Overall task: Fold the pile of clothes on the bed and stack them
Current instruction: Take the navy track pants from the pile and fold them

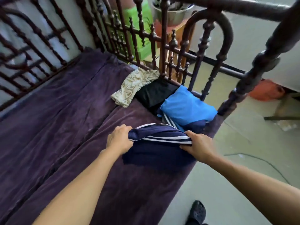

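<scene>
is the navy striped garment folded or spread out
Mid-fold: left hand and right hand grip the navy striped garment, its top edge doubled over the rest.

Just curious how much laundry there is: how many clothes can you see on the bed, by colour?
Navy striped garment: 1
Bright blue garment: 1
Black garment: 1
Cream patterned garment: 1
Total: 4. The navy striped edge under the blue one may be a fifth; I cannot tell.
</scene>
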The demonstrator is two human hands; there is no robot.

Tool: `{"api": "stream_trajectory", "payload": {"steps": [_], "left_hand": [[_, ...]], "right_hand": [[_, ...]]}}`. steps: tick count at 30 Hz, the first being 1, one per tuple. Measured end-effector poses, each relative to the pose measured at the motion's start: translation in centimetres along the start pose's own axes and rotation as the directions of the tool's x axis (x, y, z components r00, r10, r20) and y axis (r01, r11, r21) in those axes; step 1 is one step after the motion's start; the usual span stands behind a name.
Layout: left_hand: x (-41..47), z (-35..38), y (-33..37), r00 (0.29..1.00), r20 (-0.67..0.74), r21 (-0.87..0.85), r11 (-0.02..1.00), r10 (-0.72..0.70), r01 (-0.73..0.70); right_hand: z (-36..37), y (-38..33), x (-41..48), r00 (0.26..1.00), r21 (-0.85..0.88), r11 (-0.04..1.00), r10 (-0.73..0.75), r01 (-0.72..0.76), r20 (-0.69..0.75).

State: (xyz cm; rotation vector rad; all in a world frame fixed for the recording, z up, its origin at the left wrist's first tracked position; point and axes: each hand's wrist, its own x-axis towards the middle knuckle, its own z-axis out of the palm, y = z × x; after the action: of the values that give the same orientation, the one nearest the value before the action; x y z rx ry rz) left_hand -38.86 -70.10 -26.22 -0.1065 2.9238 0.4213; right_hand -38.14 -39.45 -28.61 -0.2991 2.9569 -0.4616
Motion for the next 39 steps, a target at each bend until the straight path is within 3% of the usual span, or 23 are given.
{"api": "stream_trajectory", "payload": {"steps": [6, 12, 20, 27, 31, 34, 37, 39], "left_hand": [[6.0, -5.3, 8.5, 0.994, -0.09, 0.046, 0.998, 0.056, -0.052], [12.9, -10.8, 9.0, 0.982, -0.182, 0.145, 0.989, 0.044, -0.017], [25.8, -15.1, 4.0, 0.959, -0.282, 0.172, 0.981, -0.041, 0.093], [39.2, -9.6, 1.6, 0.975, -0.171, 0.144, 0.976, -0.141, 0.166], [46.6, -3.7, 3.4, 0.976, -0.18, 0.121, 0.982, -0.123, 0.146], [50.1, 0.4, 3.8, 0.956, -0.254, 0.042, 0.986, -0.146, 0.162], [50.1, 4.5, 2.7, 0.937, -0.302, -0.021, 0.984, -0.175, 0.177], [48.9, 7.7, 1.3, 0.964, -0.19, 0.007, 0.982, -0.185, 0.19]], "right_hand": [[-7.1, 5.3, 5.0, 0.996, 0.017, 1.0, 0.004, -0.003, -0.09], [-10.2, 3.9, 12.3, 0.99, 0.11, 0.993, -0.028, 0.043, -0.135], [-8.6, -1.3, 25.6, 1.0, 0.32, 0.947, -0.016, 0.016, -0.003], [-1.5, 0.3, 37.4, 0.977, 0.373, 0.91, 0.124, -0.182, 0.175], [1.4, 4.5, 42.3, 0.961, 0.254, 0.932, 0.223, -0.26, 0.164], [2.4, 7.1, 44.1, 0.969, 0.027, 0.976, 0.213, -0.218, 0.124], [3.9, 7.8, 43.2, 0.998, -0.196, 0.98, 0.044, -0.035, 0.042], [5.6, 7.6, 41.9, 0.986, -0.275, 0.949, -0.167, 0.154, -0.023]]}}
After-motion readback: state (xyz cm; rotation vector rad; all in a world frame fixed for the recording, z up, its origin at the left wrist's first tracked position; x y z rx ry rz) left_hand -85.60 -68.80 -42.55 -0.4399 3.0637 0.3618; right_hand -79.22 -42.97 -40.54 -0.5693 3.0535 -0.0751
